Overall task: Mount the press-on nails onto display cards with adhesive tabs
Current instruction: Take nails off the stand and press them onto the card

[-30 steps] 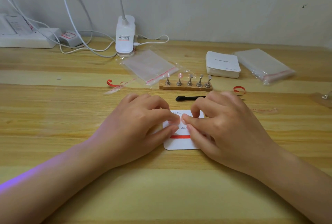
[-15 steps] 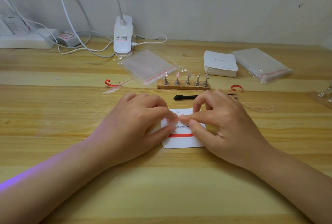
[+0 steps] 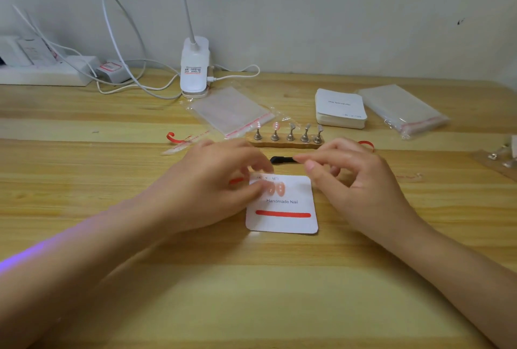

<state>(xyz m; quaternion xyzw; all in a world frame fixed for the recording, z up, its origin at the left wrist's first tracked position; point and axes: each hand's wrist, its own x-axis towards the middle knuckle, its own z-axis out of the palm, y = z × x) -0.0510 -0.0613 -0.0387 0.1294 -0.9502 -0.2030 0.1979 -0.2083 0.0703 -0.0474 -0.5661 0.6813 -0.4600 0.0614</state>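
A white display card [image 3: 282, 208] printed "Handmade Nail", with a red stripe, lies flat on the wooden table. Two pink press-on nails [image 3: 277, 188] sit on its upper left part. My left hand [image 3: 212, 180] rests at the card's left edge, its thumb tip touching the card beside those nails; its fingers are motion-blurred. My right hand [image 3: 349, 178] hovers just right of the card, its fingers loosely curled and holding nothing. Behind the hands, a wooden nail stand [image 3: 285, 141] carries several metal holders, and the two left ones bear pink nails [image 3: 275, 126].
A black tool [image 3: 281, 159] lies between stand and card. A stack of white cards [image 3: 340, 107] and a clear bag [image 3: 402, 109] sit back right, another bag [image 3: 232, 110] back centre. A lamp base [image 3: 194, 67], cables and a power strip [image 3: 42, 74] line the wall. Red strips [image 3: 174, 137] lie about.
Both hands were pinching together over the card's top. My right hand has lifted away to the right and my left has drawn back, uncovering two nails on the card.
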